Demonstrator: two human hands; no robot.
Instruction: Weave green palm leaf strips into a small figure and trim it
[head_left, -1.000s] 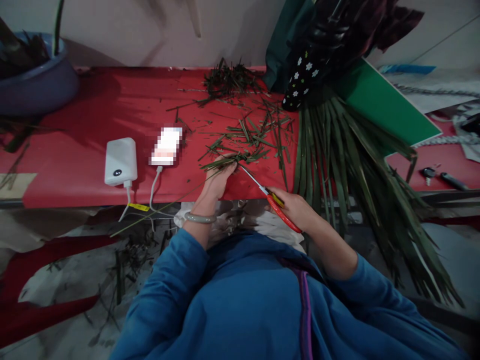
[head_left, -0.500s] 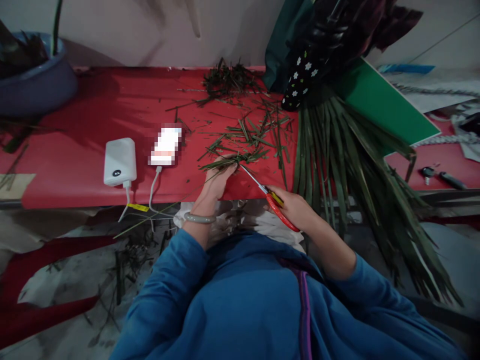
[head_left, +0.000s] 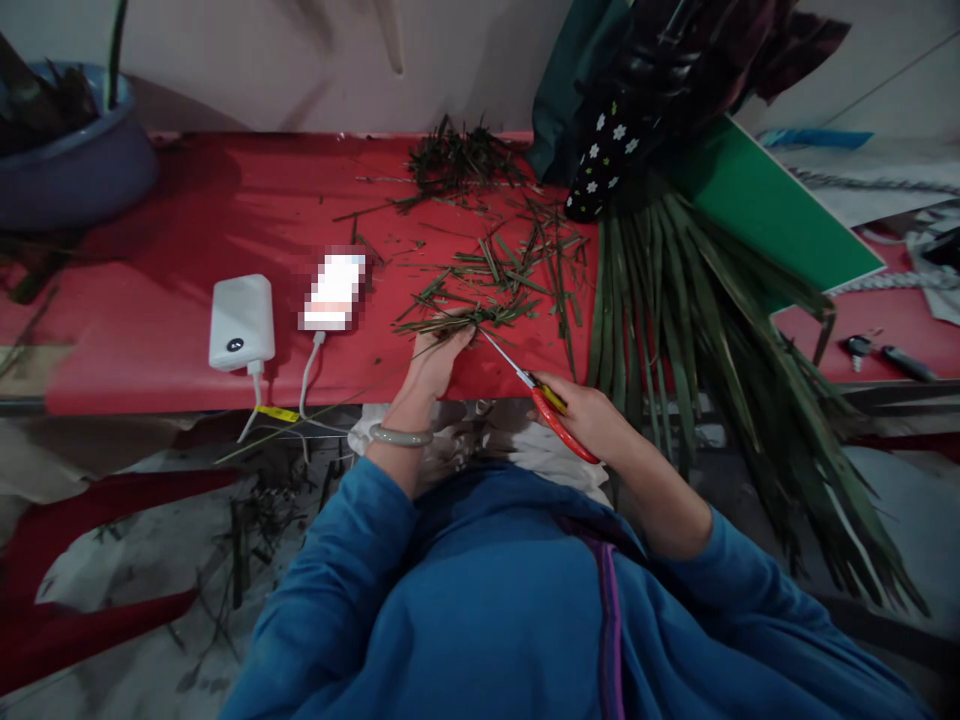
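Note:
A small woven piece of green leaf strips (head_left: 487, 314), with loose ends sticking out, is pinched in my left hand (head_left: 442, 352) near the table's front edge. My right hand (head_left: 581, 408) is wrapped around the scissors (head_left: 562, 432), which have red and yellow handles. The scissor blades point up and left, their tips at the leaf piece beside my left fingertips. The blades look nearly closed. Several cut leaf strips (head_left: 495, 262) lie on the red tabletop just beyond my hands.
A heap of leaf scraps (head_left: 465, 160) lies at the back of the red table (head_left: 247, 200). Long palm leaves (head_left: 675, 300) hang over the right edge by a green board (head_left: 795, 220). To the left are a white power bank (head_left: 241, 320), a cabled phone (head_left: 334, 292) and a blue basin (head_left: 75, 165).
Both hands, the leaf piece and the scissors stay almost in place. A long thin strip trailing at the left has swung slightly. The view has shifted a little.

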